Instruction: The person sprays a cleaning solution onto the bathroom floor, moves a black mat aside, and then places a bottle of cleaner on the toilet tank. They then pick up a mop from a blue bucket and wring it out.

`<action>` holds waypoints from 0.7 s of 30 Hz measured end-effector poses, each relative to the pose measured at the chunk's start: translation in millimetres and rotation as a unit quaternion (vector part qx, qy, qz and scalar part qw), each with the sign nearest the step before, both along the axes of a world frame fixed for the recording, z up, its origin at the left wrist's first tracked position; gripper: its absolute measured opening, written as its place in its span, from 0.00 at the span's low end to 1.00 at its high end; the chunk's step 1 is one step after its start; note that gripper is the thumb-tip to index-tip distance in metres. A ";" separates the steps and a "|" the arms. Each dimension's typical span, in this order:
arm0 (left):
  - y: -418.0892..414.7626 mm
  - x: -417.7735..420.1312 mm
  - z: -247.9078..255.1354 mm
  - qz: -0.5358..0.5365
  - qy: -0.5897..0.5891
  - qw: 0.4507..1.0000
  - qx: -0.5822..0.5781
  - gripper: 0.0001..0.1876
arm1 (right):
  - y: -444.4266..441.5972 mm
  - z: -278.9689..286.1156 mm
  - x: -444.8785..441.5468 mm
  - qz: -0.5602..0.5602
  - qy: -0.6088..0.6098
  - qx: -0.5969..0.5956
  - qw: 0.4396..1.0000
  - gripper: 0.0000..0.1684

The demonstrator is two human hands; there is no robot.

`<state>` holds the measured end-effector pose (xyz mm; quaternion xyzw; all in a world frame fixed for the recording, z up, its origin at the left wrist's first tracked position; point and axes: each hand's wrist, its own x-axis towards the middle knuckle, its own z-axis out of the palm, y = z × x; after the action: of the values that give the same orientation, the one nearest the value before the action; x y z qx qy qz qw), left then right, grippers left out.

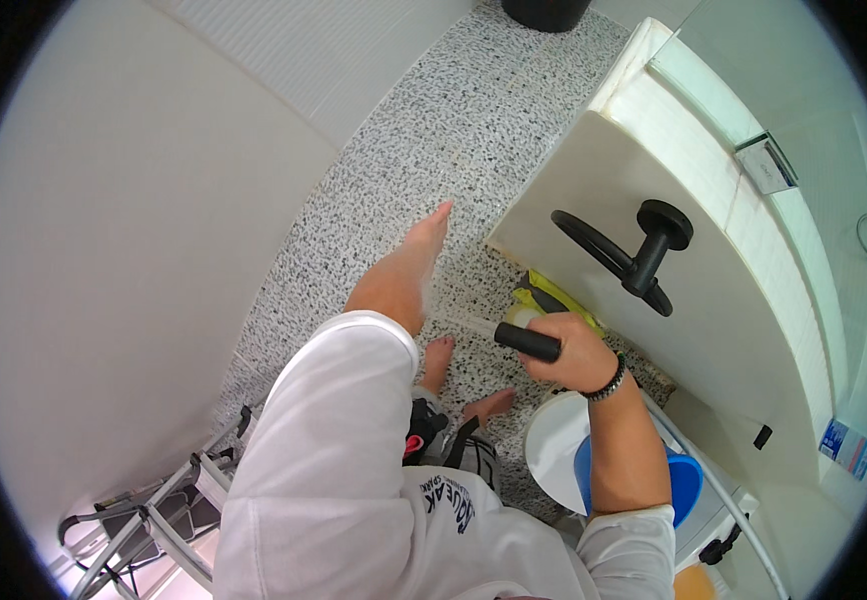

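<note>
My right hand is closed around the black cylindrical handle of a tool. A pale, blurred streak runs from the handle's left end towards my left forearm; I cannot tell whether it is part of the tool or spray. My left hand reaches forward over the speckled floor, fingers straight and seen nearly edge-on, with nothing visible in it. Beyond my right hand, at the foot of a half-height wall, lies a yellow-green and grey item, partly hidden. A white bucket and a blue container sit under my right forearm.
On the half-height wall is a black ring-shaped fixture. Above it stands a glass panel with a metal clamp. A blue-and-white packet is at right, a folding metal ladder lower left, and a black bin far ahead.
</note>
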<state>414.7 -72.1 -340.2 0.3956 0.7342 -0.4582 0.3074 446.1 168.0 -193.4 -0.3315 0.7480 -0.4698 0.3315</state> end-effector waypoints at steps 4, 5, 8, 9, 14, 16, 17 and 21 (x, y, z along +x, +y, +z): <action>-10.6 -1.7 -43.9 0.119 0.131 0.980 0.085 0.19 | -1.2 -17.4 -6.2 -0.053 0.015 0.078 0.995 0.09; -6.5 -13.2 -38.2 0.210 0.116 0.963 0.125 0.19 | 0.3 -17.9 -5.4 -0.060 0.030 0.059 0.996 0.09; 2.5 -31.2 -15.1 0.399 0.064 0.894 0.193 0.17 | -4.2 -22.1 1.4 -0.073 0.058 0.031 0.995 0.10; 3.0 -34.4 -14.1 0.403 0.050 0.894 0.191 0.17 | -7.3 -26.3 1.0 -0.087 0.062 0.046 0.993 0.09; 1.7 -22.9 -37.2 0.166 0.096 0.968 0.162 0.19 | -13.3 -21.3 1.5 -0.075 0.011 0.004 0.997 0.09; 4.6 -19.4 -17.6 0.090 0.057 0.989 0.104 0.21 | -17.2 -14.6 4.7 -0.041 0.006 -0.023 0.999 0.09; 6.0 -15.0 -6.8 0.071 0.050 0.993 0.086 0.21 | -18.5 -11.7 6.3 -0.023 0.005 -0.037 0.999 0.09; -1.4 -3.6 -16.0 0.016 0.008 0.999 0.028 0.21 | -19.2 -0.1 7.2 -0.019 -0.067 -0.043 0.997 0.09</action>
<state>411.1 -73.4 -356.2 0.3884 0.7553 -0.4359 0.2978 453.2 148.8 -193.5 -0.2990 0.7091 -0.5288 0.3578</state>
